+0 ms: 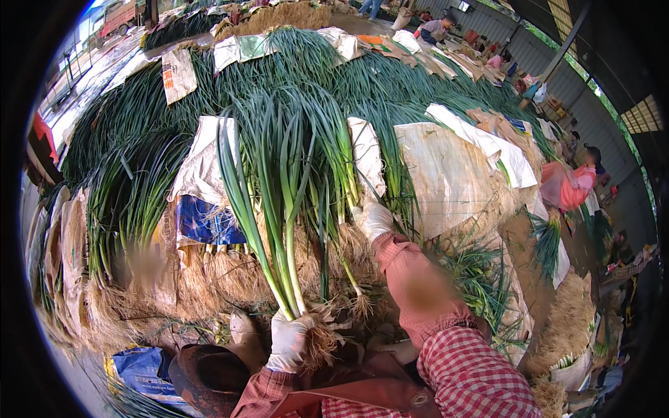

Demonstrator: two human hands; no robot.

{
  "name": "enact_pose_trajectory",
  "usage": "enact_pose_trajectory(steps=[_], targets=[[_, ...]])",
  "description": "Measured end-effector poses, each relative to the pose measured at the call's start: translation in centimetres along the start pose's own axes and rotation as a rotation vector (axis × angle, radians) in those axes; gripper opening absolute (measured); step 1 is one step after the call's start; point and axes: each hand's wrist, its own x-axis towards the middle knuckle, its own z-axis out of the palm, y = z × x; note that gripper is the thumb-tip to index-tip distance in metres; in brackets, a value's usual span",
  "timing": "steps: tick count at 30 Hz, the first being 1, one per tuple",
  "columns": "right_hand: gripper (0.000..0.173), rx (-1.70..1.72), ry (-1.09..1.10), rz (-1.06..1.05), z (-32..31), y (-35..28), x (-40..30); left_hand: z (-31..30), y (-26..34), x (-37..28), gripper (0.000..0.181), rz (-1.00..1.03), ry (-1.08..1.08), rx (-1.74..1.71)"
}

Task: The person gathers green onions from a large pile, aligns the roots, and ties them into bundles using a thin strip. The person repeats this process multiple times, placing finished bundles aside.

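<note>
In my left hand [288, 339], gloved in white, are a few long green onions [286, 271], gripped just above their shaggy tan roots [320, 342]. Their leaves fan up and away over the pile. My right hand [374, 218], also gloved, reaches forward with its fingers closed around the pale lower stalks of other green onions [351, 183] at the front of the heap. The fingertips are partly hidden. One thin onion [347, 269] hangs loose between my hands, roots down.
A long heap of green onions [141, 99] spreads ahead, partly covered by woven sacks [439, 172]. Trimmed leaves [478, 285] lie at right. A blue bag [143, 371] and a dark round object [209, 373] sit at lower left. A person in pink [567, 183] is at far right.
</note>
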Motion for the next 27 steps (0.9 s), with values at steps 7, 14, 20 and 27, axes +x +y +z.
enact_pose_trajectory(steps=[7,14,20,27], targets=[[0.031,0.479,0.043,-0.068,1.3,2.7,2.9,0.0,-1.6,1.5,0.015,-0.152,-0.037,0.042],[0.029,0.544,-0.116,-0.275,4.9,-0.6,-17.6,0.7,-3.6,3.3,0.014,-0.054,0.150,-0.108],[0.057,1.034,-0.169,-0.107,2.5,-0.4,-14.1,0.7,-3.0,1.1,0.017,-0.114,-0.006,-0.174],[0.045,1.420,-0.562,0.289,1.2,-0.8,-18.1,-0.4,-0.7,-0.5,0.025,-0.375,-0.183,-0.734]])
